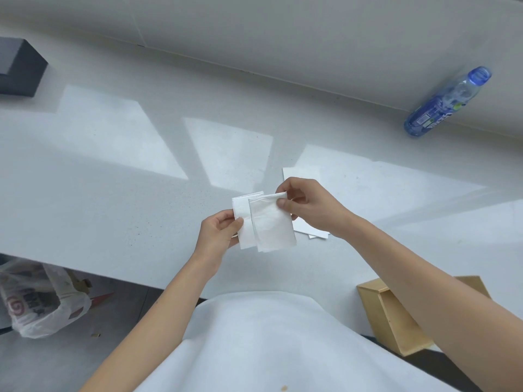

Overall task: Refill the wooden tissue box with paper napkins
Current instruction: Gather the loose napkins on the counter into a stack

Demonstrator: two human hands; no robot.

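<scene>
Above the middle of the white counter [113,176] I hold white folded paper napkins. My left hand [219,232] grips the left edge of the rear napkin [243,219]. My right hand [307,205] pinches the top right corner of the front napkin [270,227], which overlaps the rear one. The open wooden tissue box [396,326] lies near the counter's front edge at the lower right, partly hidden by my right forearm. Its inside looks bare. A flat white sheet [301,174] lies on the counter behind my right hand.
A blue plastic bottle [447,101] stands at the back right by the wall. A dark box [19,66] sits at the far left. On the floor at the lower left is a plastic bag [42,301] with rubbish.
</scene>
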